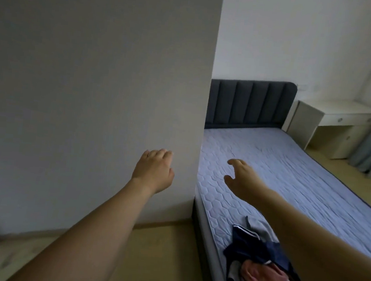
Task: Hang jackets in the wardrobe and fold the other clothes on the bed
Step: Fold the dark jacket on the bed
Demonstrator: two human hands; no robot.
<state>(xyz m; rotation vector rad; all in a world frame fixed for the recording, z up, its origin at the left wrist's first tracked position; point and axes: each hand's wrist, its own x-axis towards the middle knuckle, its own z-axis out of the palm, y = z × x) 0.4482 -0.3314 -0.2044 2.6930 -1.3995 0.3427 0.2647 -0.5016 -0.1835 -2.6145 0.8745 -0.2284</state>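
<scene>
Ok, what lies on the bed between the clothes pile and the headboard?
Head view: nothing but bare quilted mattress between the clothes pile and the headboard. The right hand hovers over that stretch, holding nothing.

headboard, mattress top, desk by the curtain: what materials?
Headboard: looks like dark grey upholstery fabric, matte, padded in vertical channels.
Mattress top: quilted textile, pale lavender-grey, stitched in a hexagon pattern, soft matte finish.
Desk: probably laminated board, off-white with a faint wood grain, flat hard panels and round drawer pulls. Pull material too small to tell.
</scene>
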